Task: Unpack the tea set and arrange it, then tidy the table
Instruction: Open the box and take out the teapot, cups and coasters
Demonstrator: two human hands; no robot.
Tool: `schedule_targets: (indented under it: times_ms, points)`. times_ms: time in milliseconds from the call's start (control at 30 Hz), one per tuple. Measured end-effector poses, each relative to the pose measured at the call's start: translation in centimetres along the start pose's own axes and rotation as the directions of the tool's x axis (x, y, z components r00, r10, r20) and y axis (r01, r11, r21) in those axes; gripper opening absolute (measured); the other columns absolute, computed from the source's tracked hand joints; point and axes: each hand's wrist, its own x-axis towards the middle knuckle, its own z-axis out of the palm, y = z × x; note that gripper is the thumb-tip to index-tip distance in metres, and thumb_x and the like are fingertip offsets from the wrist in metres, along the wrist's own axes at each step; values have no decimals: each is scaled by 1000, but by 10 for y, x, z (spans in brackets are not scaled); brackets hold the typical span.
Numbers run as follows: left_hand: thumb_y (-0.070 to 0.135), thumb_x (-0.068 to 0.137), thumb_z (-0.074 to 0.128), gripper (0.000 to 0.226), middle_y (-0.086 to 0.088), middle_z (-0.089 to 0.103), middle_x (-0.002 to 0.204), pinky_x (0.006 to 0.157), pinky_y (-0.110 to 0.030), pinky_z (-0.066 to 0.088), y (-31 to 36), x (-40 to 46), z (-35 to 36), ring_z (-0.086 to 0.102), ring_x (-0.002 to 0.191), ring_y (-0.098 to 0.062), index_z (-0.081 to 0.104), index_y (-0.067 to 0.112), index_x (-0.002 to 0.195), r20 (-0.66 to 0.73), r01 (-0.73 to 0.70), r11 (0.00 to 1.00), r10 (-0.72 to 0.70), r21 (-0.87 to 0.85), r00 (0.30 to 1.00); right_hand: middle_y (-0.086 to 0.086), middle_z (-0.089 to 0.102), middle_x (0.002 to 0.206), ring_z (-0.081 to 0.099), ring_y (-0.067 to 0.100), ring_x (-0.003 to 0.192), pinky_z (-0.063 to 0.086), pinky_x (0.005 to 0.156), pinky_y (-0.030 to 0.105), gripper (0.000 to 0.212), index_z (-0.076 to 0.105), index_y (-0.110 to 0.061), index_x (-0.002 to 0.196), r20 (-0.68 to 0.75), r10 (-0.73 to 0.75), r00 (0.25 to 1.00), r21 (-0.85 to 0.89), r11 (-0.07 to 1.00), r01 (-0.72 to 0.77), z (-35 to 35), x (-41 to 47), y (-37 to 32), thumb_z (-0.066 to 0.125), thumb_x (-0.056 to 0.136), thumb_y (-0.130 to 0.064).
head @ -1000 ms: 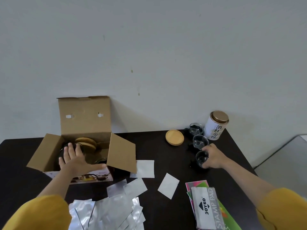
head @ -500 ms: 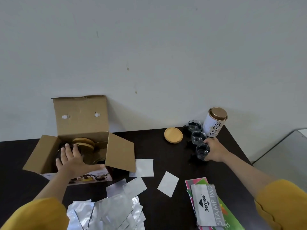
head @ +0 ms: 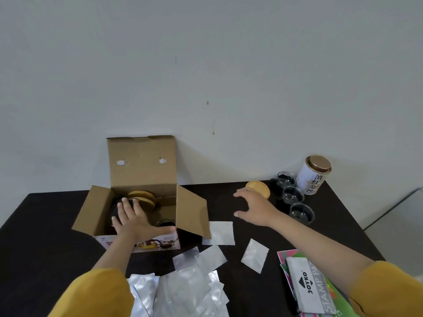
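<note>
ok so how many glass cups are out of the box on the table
3, in a row at the table's far right beside the white tea tin: far cup, middle cup, near cup. More may be hidden inside the cardboard box.

— What's under the left hand (head: pixel 134 221) in the cardboard box (head: pixel 142 170)?
— Something dark; the hand and the near box wall hide most of it.
— And the stamp pad pack (head: pixel 312 291)?
— It's at the desk's (head: pixel 41 225) near right corner, cut off by the bottom edge.
</note>
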Motion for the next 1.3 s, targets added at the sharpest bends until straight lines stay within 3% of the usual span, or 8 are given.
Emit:
schedule_targets:
  times_ms: [167,333,533,667,833,1033,1167,1300]
  points:
    - [99,34,47,161,-19,-34,149,115,-54,-4,-3,0,-4,-28,139,-37,-26,6,143,62,-25,1000,25,-1,998,3,57,129,56,16,119,46,96,28,49,55,-12,130,73,-96,993,177,981,81,39,30,-100,70,86,-27]
    - [97,38,48,159,-21,-36,148,116,-55,-4,-6,2,-4,-30,138,-38,-27,4,143,80,-34,999,35,-12,996,2,64,120,61,15,109,49,89,25,41,57,-13,125,134,-47,990,222,975,16,85,67,-165,67,88,-24]
    - [98,30,49,166,-20,-38,147,114,-56,-8,-7,6,0,-33,137,-37,-30,3,141,83,-35,997,41,-72,996,7,58,81,58,27,78,48,68,34,19,63,-6,97,408,91,909,-321,946,50,121,110,-195,62,85,-20]
    - [95,33,52,164,-21,-36,148,114,-57,-7,-10,6,2,-32,137,-37,-27,2,142,54,-72,992,78,-105,995,13,61,109,59,30,96,49,90,42,37,59,-7,119,528,224,819,-454,890,49,138,128,-195,62,85,-21]
    - [95,34,52,164,-22,-35,148,114,-57,-6,-12,6,4,-33,137,-38,-25,2,143,26,-92,989,96,-118,995,13,59,127,55,32,118,45,97,43,43,56,-14,129,380,204,902,-320,944,-78,144,126,-185,54,87,-6]
    - [96,34,51,164,-22,-37,147,114,-57,-8,-10,6,4,-35,135,-38,-28,1,141,37,-82,991,86,-109,996,16,64,115,61,34,106,49,86,45,36,62,-8,115,317,129,940,-330,944,-18,119,123,-196,69,80,-14]
    - [99,31,47,165,-22,-38,146,114,-57,-8,-9,5,3,-36,135,-38,-29,1,141,49,-63,995,67,-81,997,11,63,113,60,30,105,51,86,40,58,62,-14,112,293,69,954,-325,945,31,84,132,-208,85,59,-15]
    - [100,29,46,167,-22,-37,147,114,-56,-7,-8,4,1,-34,136,-37,-29,1,141,56,-43,997,47,-70,997,11,59,110,59,30,96,55,81,41,68,53,-8,114,183,-17,983,-210,976,56,54,122,-210,89,59,-25]
